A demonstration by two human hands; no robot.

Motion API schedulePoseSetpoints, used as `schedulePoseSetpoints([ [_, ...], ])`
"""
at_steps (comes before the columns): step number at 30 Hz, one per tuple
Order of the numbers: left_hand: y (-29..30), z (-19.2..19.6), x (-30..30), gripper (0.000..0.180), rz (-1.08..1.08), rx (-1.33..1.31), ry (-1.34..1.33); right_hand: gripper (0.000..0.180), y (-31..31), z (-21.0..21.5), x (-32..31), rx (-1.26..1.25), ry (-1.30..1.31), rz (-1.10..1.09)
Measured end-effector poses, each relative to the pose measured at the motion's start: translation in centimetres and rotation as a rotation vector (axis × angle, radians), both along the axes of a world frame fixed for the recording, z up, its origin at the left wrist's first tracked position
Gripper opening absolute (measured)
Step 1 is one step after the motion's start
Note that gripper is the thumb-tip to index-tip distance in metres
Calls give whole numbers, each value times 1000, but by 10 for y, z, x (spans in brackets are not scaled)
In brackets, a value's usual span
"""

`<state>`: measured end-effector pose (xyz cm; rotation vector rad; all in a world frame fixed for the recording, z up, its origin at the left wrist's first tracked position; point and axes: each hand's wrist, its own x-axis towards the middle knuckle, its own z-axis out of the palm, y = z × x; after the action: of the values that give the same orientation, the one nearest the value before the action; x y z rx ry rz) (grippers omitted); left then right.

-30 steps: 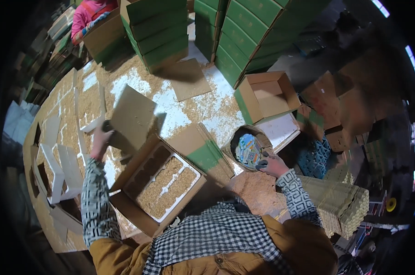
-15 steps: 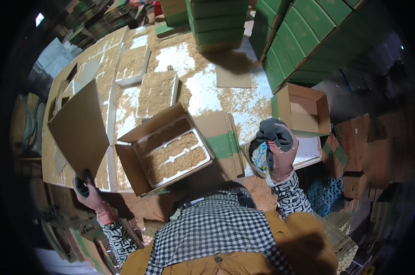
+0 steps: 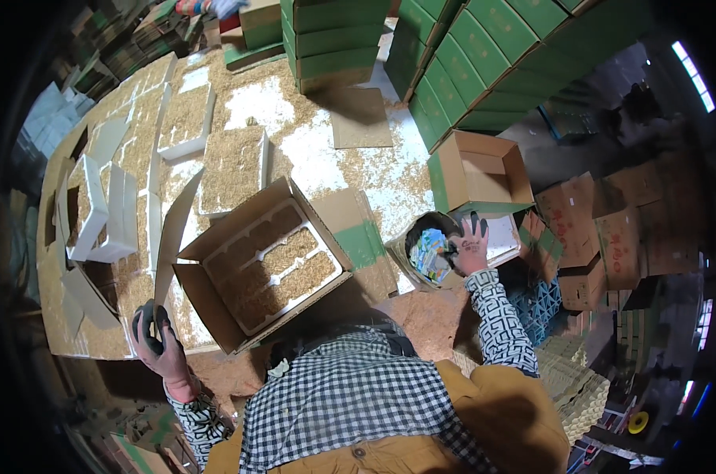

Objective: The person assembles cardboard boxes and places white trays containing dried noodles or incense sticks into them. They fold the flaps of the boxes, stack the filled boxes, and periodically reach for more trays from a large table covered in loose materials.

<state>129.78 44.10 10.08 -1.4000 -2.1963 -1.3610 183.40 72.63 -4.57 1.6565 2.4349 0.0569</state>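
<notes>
An open brown cardboard box (image 3: 216,304) sits in front of me, holding a white divided tray (image 3: 275,261) filled with tan husk. A flat cardboard sheet (image 3: 172,229) leans at the box's left side. My left hand (image 3: 159,346), in a dark-palmed glove, hangs low to the left of the box, fingers loosely apart, holding nothing. My right hand (image 3: 470,243), gloved too, rests with spread fingers on the rim of a round container (image 3: 412,237) with colourful small packets (image 3: 431,251) inside.
Stacks of green cartons (image 3: 484,55) stand at the back. An empty open box (image 3: 480,170) is behind the container. White trays (image 3: 97,209) and husk-filled trays (image 3: 231,166) cover the left. Brown cartons (image 3: 603,229) and pulp trays (image 3: 579,383) lie right. Another person's arm (image 3: 208,6) shows at the top.
My left hand has let go of the cardboard sheet, which now leans beside the box, and has dropped lower. My right hand has stayed at the round container, fingers now spread.
</notes>
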Motion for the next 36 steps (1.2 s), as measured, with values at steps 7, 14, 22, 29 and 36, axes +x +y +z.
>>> schedulePoseSetpoints([
  [7, -2, 6, -19, 37, -52, -44, 105, 51, -1, 52, 25, -197, 155, -114],
  [14, -5, 9, 3, 26, 362, 198, 155, 52, -38, 154, -149, -320, 990, 318],
  [22, 27, -40, 90, 29, -496, -762, 581, 47, -26, 183, -273, 53, 1179, 349],
  [29, 49, -10, 64, 42, -957, -892, 212, 38, -54, 111, -326, -276, 21, 999],
  [36, 20, 24, -5, 72, -241, -853, -555, 60, 29, 54, -232, -689, 976, 435],
])
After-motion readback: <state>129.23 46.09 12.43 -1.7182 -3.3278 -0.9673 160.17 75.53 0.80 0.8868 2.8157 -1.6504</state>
